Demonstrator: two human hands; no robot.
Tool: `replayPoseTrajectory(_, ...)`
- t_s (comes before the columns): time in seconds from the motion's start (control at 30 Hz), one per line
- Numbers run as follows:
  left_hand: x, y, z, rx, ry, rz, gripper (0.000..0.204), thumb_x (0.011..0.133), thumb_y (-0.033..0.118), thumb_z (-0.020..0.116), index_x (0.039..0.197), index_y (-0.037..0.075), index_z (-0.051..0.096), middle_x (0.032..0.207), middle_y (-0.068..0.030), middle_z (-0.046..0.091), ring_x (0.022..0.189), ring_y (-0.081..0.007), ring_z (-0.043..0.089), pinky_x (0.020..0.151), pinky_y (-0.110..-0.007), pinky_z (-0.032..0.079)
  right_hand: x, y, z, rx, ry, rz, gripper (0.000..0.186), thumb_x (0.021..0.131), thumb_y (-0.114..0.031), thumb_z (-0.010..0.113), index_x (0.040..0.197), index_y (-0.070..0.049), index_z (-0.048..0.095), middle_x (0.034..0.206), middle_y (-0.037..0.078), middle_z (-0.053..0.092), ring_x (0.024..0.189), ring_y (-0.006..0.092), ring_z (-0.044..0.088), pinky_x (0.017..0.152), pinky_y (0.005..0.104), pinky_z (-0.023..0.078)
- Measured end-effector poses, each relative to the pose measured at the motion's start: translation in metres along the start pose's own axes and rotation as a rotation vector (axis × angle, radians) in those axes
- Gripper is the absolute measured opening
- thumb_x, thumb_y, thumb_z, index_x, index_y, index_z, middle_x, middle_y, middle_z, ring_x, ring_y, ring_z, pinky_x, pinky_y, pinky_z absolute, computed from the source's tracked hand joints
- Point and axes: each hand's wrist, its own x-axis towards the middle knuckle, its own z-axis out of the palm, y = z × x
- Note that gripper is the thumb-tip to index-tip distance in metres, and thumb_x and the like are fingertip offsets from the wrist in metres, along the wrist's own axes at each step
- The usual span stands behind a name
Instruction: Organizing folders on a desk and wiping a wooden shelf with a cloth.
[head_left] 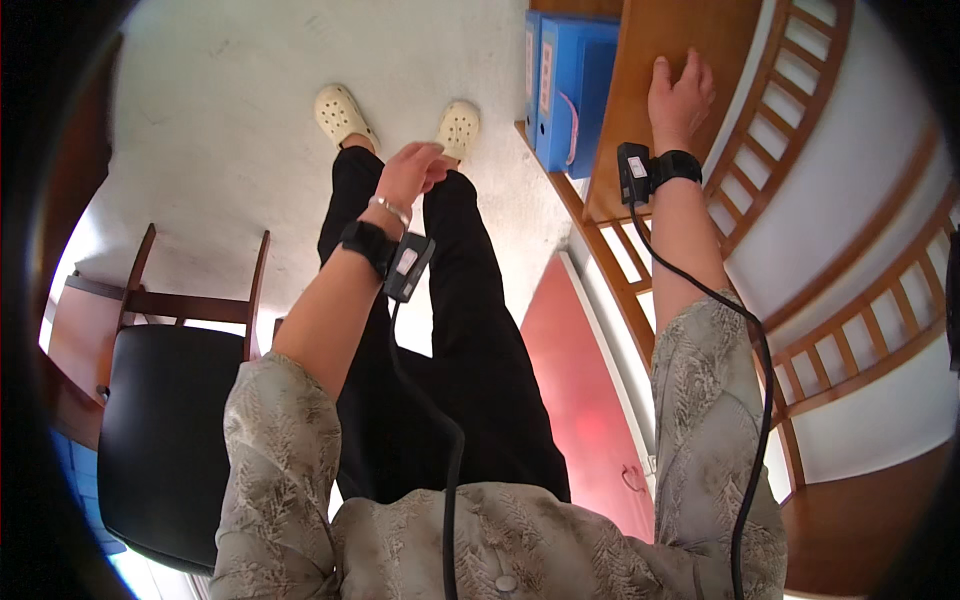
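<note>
My right hand (682, 97) is over the brown wooden board (640, 150) of a shelf unit, fingers spread and nothing visible in them. Whether the palm presses on the wood I cannot tell. Beside that board, blue file boxes (580, 95) stand upright on the shelf, one with a pinkish cord loop on its side. My left hand (410, 172) hangs in front of my legs, its fingers loosely bent and holding nothing that shows. Each wrist wears a black strap with a small black device, and a bracelet (390, 210) circles the left wrist.
A black cable (755, 400) trails from each wrist device along my arms. To the left stands a dark wooden chair with a black seat (170, 430). Slatted wooden racks (780, 120) curve along the right. A pink door panel (580, 400) is at lower right. My cream clogs (342, 112) are on the pale floor.
</note>
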Motion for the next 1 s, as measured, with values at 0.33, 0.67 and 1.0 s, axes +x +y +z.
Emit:
replayPoseTrajectory(0.33,0.079,-0.033,0.099,-0.029,-0.269,-0.284,0.029,0.091,0.033,0.055,0.11,0.011,0.063,0.101,-0.0088,0.068,0.094,-0.0174,0.064,0.085,-0.031,0.048,-0.024,0.003,0.035,-0.014,0.22,-0.01,0.054,0.093,-0.041,0.038,0.137,-0.011,0.043,0.141,0.015,0.041,0.123,0.037,0.039,0.101,0.0542,0.028)
replayPoseTrajectory(0.67,0.097,-0.037,0.212,1.374,-0.293,1.014,0.041,0.079,0.02,0.059,0.118,0.01,0.063,0.134,-0.0092,0.049,0.134,-0.026,0.033,0.105,-0.048,0.03,-0.024,0.016,0.041,-0.037,0.279,-0.034,0.054,0.091,-0.041,0.042,0.137,-0.013,0.044,0.143,0.015,0.038,0.122,0.0368,0.039,0.098,0.0522,0.029)
replayPoseTrajectory(1.0,0.14,-0.004,0.225,2.004,-0.244,1.258,0.044,0.088,0.033,0.054,0.131,0.029,0.054,0.139,0.0042,0.042,0.137,-0.0212,0.026,0.114,-0.06,0.004,-0.023,0.016,0.042,-0.028,0.26,0.013,0.054,0.091,-0.042,0.043,0.137,-0.015,0.044,0.143,0.012,0.039,0.121,0.0351,0.039,0.098,0.0505,0.028)
